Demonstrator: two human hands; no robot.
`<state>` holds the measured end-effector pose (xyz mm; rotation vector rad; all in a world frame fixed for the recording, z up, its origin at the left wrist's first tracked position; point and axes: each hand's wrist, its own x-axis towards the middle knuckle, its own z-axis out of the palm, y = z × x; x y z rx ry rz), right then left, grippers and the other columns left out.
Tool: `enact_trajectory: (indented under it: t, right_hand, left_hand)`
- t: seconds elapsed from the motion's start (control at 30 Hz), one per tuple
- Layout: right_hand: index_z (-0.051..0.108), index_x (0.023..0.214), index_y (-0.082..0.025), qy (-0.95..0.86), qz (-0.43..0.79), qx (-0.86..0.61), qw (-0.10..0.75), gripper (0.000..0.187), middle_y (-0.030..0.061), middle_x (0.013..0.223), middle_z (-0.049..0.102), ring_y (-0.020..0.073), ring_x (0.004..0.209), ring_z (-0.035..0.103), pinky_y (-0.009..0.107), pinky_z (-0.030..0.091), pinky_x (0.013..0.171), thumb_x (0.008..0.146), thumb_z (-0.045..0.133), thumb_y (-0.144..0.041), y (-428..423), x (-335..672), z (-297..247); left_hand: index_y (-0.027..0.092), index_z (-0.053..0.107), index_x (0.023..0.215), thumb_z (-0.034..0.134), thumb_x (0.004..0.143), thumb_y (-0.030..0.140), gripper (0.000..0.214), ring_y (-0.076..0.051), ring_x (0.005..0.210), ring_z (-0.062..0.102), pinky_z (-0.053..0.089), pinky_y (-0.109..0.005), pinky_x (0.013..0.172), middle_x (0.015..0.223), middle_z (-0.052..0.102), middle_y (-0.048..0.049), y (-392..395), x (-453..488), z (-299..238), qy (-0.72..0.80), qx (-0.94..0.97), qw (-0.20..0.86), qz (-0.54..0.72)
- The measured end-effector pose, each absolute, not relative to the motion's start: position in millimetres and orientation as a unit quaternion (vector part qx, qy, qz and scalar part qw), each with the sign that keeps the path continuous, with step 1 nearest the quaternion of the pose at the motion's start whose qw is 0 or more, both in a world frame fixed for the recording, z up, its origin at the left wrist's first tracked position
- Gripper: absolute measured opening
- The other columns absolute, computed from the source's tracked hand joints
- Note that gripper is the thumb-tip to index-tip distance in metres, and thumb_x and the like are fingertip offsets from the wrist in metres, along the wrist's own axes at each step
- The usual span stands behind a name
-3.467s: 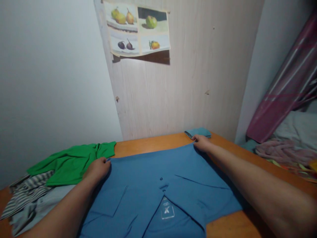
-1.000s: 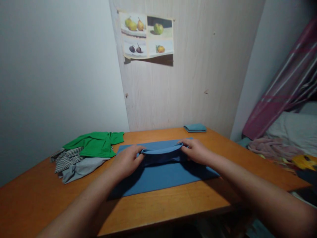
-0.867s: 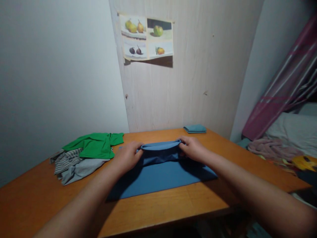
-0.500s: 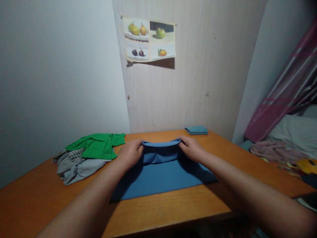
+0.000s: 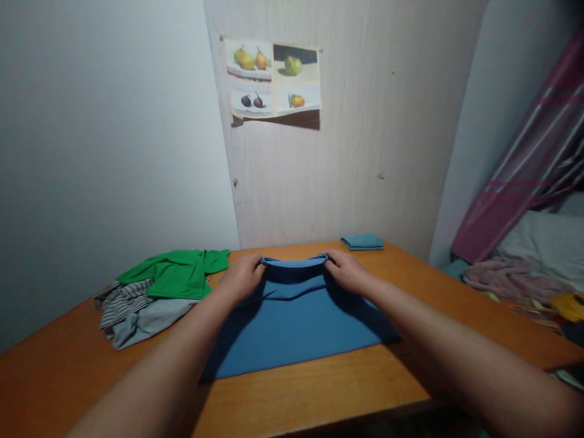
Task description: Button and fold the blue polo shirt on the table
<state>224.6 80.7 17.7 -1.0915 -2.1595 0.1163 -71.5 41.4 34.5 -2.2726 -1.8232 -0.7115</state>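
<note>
A blue shirt [image 5: 296, 325] lies spread on the table, its near edge running straight close to the table's front. Its far end is lifted off the surface, and the raised edge looks like a neckline band pulled taut. My left hand [image 5: 246, 277] pinches the left corner of that band, fingers closed. At the opposite corner, my right hand [image 5: 345, 271] grips it in the same way. Below the band the cloth sags into a dark fold. Both forearms cover the sides of the shirt.
On the orange wooden table [image 5: 301, 395], a green T-shirt [image 5: 176, 274] lies over striped and grey clothes [image 5: 150, 322] at the left. A folded teal cloth [image 5: 364, 242] rests at the back right. A fruit picture [image 5: 274, 79] hangs on the wall; bedding [image 5: 547, 243] is at far right.
The raised band has shifted slightly left with my right hand, and the cloth fold beneath it has changed shape. Both hands keep their hold. The camera view has tilted a little.
</note>
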Motion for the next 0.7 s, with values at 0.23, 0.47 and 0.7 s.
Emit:
enact_trajectory:
  t: [0.23,0.47,0.7]
  right_hand:
    - [0.067,0.108,-0.020,-0.823,0.050,-0.474,0.311,0.024,0.0076,0.109,0.071,0.0213,0.104,0.062,0.028,0.044,0.087,0.092,0.049,-0.022,102,220,14]
    - [0.066,0.101,-0.018,-0.814,0.045,-0.518,0.258,0.022,0.0078,0.103,0.071,0.0205,0.096,0.063,0.027,0.042,0.077,0.092,0.049,-0.028,119,217,5]
    - [0.066,0.103,-0.019,-0.802,0.046,-0.545,0.238,0.024,0.0086,0.106,0.072,0.0228,0.098,0.064,0.029,0.043,0.077,0.093,0.048,-0.032,134,210,-8]
  left_hand:
    - [0.020,0.068,0.097,0.048,0.091,0.032,0.024,-0.022,0.093,0.065,0.045,-0.028,0.079,0.102,0.073,-0.0084,59,-72,30,-0.617,-0.757,0.056,-0.209]
    - [0.018,0.069,0.096,0.048,0.092,0.031,0.025,-0.022,0.093,0.065,0.045,-0.028,0.079,0.101,0.073,-0.0094,75,-71,17,-0.637,-0.747,0.036,-0.187]
    - [0.018,0.069,0.100,0.049,0.093,0.034,0.027,-0.022,0.095,0.066,0.047,-0.028,0.081,0.105,0.073,-0.0108,91,-74,-2,-0.657,-0.730,0.017,-0.186]
